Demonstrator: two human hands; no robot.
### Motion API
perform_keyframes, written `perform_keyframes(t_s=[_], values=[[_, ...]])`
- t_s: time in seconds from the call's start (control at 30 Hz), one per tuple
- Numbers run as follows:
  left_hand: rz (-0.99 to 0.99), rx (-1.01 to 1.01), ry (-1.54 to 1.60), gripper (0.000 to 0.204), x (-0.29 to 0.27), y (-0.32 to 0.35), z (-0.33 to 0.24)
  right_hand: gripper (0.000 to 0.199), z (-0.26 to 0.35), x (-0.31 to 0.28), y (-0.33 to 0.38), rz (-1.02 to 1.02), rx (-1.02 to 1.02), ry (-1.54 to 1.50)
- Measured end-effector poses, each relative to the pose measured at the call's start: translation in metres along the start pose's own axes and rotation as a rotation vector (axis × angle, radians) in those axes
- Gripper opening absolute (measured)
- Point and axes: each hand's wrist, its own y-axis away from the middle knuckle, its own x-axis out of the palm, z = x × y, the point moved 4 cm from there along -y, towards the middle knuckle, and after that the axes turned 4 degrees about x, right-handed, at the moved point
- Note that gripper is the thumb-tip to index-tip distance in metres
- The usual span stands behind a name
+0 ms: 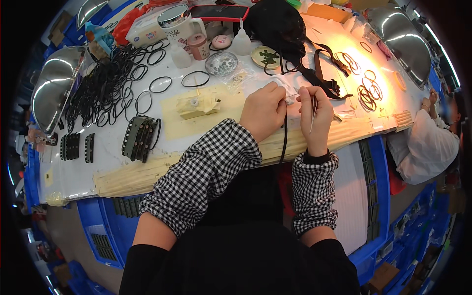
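Observation:
My left hand is closed in a pinch over the front of the table, and a black cord hangs from its fingers past the table edge. Close beside it, my right hand is raised with its fingers closed around a thin metal tool, perhaps tweezers, pointing down. Just beyond both fingertips lies something white and crumpled, too blurred to name. Left of my hands a small tape-covered block with a short peg rests on a yellowish sheet. Checked sleeves cover my forearms.
Black bands pile up at the left, near dark green curved parts. White squeeze bottles, a mug and a black bag stand behind. More bands lie under a lamp. A co-worker sits at right.

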Motion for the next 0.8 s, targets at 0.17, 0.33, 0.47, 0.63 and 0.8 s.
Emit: perform_keyframes(t_s=[0.17, 0.33, 0.47, 0.63, 0.8], values=[[0.012, -0.018, 0.054, 0.007, 0.002, 0.003, -0.005, 0.018, 0.001, -0.003, 0.004, -0.027, 0.023, -0.103], [0.047, -0.014, -0.034, 0.006, -0.001, 0.011, 0.001, 0.021, -0.007, -0.030, -0.005, -0.244, 0.099, -0.281], [0.125, 0.043, -0.207, 0.013, 0.003, 0.014, 0.004, 0.022, -0.004, -0.025, 0.001, -0.178, 0.170, -0.323], [0.261, 0.106, -0.351, 0.040, 0.001, 0.024, -0.009, 0.020, -0.004, -0.011, 0.002, 0.034, 0.196, -0.491], [0.234, 0.155, -0.504, 0.010, -0.026, 0.041, -0.024, 0.021, 0.002, 0.007, 0.009, 0.242, 0.337, -0.329]])
